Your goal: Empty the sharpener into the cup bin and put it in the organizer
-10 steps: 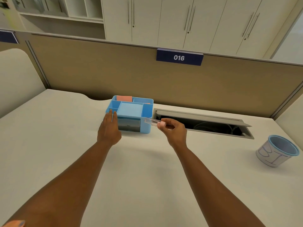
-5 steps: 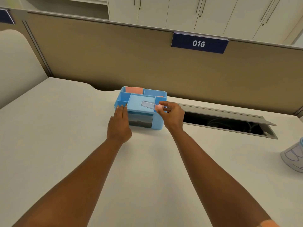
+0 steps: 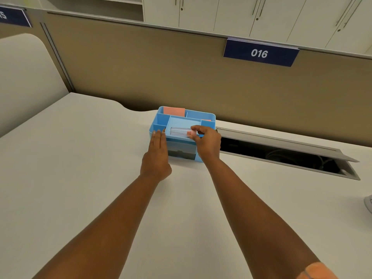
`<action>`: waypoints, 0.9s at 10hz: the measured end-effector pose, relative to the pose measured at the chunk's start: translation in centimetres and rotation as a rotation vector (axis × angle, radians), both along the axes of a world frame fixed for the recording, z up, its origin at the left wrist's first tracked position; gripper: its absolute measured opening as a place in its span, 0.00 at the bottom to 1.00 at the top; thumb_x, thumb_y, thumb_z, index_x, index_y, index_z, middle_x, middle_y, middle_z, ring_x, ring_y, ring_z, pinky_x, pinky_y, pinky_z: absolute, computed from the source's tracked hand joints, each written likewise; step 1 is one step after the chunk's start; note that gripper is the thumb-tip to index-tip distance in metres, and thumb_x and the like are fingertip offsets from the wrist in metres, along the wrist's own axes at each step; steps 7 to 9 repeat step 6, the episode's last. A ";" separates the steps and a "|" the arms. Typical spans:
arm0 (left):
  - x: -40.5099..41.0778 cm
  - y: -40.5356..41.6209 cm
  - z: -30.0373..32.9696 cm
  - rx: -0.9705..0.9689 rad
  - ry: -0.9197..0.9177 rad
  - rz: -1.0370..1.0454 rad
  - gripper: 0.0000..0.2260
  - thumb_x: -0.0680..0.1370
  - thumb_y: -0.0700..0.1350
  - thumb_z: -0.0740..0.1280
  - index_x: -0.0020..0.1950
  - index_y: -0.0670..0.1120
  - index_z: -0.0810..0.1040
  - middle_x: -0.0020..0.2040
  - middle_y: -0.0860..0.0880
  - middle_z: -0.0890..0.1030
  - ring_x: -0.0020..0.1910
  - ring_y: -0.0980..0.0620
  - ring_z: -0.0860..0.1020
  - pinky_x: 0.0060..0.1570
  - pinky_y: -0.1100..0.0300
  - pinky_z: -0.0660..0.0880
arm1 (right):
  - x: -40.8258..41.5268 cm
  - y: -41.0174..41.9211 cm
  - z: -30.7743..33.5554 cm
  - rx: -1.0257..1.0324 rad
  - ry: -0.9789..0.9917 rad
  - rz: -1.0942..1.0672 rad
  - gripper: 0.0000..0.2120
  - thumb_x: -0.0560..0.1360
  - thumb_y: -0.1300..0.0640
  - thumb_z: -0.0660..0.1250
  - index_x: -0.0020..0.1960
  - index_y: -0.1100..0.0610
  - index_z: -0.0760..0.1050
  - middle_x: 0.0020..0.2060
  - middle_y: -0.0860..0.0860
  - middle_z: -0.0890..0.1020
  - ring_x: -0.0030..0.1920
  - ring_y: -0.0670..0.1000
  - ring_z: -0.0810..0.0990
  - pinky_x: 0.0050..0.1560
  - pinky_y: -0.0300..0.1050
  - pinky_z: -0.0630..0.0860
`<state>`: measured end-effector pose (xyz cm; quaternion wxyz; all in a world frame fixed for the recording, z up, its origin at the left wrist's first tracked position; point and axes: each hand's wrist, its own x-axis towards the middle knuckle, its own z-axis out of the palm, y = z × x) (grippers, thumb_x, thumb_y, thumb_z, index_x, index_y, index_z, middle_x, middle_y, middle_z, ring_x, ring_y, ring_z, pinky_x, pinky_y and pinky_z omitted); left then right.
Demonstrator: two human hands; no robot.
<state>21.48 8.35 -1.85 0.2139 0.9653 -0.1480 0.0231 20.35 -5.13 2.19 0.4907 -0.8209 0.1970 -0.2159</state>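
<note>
1. The sharpener (image 3: 180, 131), held above the organizer (image 3: 208, 120) half a second ago, now lies lower in its central tray.
2. Right hand (image 3: 207, 142) pinches the sharpener's pink end; left hand (image 3: 157, 154), flat and unclenched, steadies the organizer's front.
3. A pink pad (image 3: 174, 110) occupies the rear compartment.

Two hands: left hand (image 3: 156, 156) and right hand (image 3: 207, 142). One blue organizer (image 3: 159, 122), with one grey drawer (image 3: 182, 154) in its front. One clear sharpener (image 3: 180, 131) with one pink end. Two pink pads: pink pad (image 3: 174, 110) in the back left compartment, second pink pad (image 3: 206, 120) as a sliver at the right. One white desk (image 3: 80, 178). One open cable slot (image 3: 281, 156). Two blue signs: sign "016" (image 3: 259, 53), second sign (image 3: 14, 17) cut off at left. One cup edge (image 3: 368, 204) at far right.
</note>
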 end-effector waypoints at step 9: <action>0.0 0.7 2.0 -0.010 0.073 -0.003 0.40 0.73 0.34 0.65 0.73 0.45 0.41 0.77 0.47 0.45 0.75 0.46 0.48 0.68 0.51 0.65 | -3.4 -2.3 2.7 -0.146 0.045 0.031 0.18 0.74 0.60 0.66 0.63 0.58 0.72 0.64 0.57 0.76 0.62 0.57 0.74 0.64 0.51 0.71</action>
